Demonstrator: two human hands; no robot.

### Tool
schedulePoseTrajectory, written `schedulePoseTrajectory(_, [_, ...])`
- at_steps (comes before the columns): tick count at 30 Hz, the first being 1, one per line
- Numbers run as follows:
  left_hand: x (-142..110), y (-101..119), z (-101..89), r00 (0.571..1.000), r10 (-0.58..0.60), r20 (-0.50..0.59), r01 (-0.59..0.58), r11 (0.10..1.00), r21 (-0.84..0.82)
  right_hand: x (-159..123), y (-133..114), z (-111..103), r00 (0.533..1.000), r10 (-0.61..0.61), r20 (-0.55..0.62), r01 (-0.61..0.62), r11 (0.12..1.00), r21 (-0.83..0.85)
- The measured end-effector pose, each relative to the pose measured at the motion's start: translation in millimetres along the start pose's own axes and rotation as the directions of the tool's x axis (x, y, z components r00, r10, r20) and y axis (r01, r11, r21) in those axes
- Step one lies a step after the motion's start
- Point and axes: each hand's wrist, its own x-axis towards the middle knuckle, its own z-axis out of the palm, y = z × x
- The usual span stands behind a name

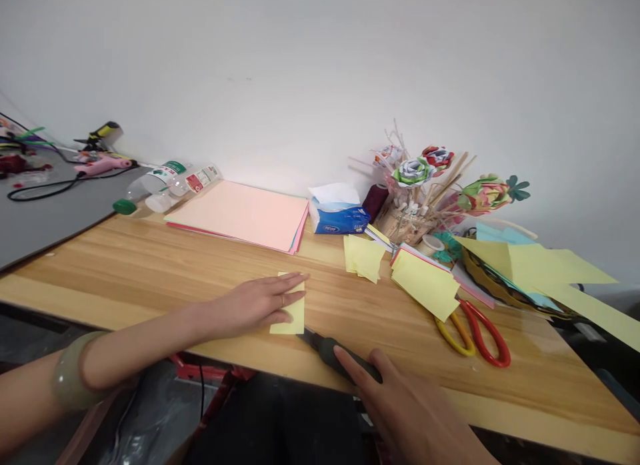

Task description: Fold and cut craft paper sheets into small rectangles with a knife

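Because I see all this only through the head camera, I judge the paper (299, 317) by eye: it lies flat on the table (165, 265) under the left hand (255, 305), and it should be light, limp and easy to crease, apt to slide unless pressed. A flat palm-down hold well in from its edges suits it better than a pinch. I see the left fingers a little spread and laid across it, the thumb near its lower part. The right hand (410, 399) has its fingers wrapped about the knife (331, 353), the forefinger along the dark handle, which I expect is stiff and best held there, away from the thin blade. The blade's tip sits at the paper's near right corner; I cannot tell whether it touches. The paper is matte, pale yellow and straight-edged, against smooth, striped wood grain. Beyond it I find crisp pink sheets (240, 215), a glossy, soft tissue pack (340, 219), loose yellow slips (364, 257) and, to the right, scissors (493, 338) with smooth looped handles.
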Motion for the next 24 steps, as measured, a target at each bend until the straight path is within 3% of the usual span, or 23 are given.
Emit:
schedulePoseTrajectory(4, [-2,0,1.2,1.000,-0.015,0.004,0.015,1.000,-0.016,1,-2,-3,0.999,-0.004,0.043,0.003,1.000,0.023])
schedulePoseTrajectory(24, [0,3,-5.7,0.997,-0.049,0.060,0.051,0.998,-0.023,-3,-5,8,1.000,0.012,-0.005,-0.012,0.999,-0.030])
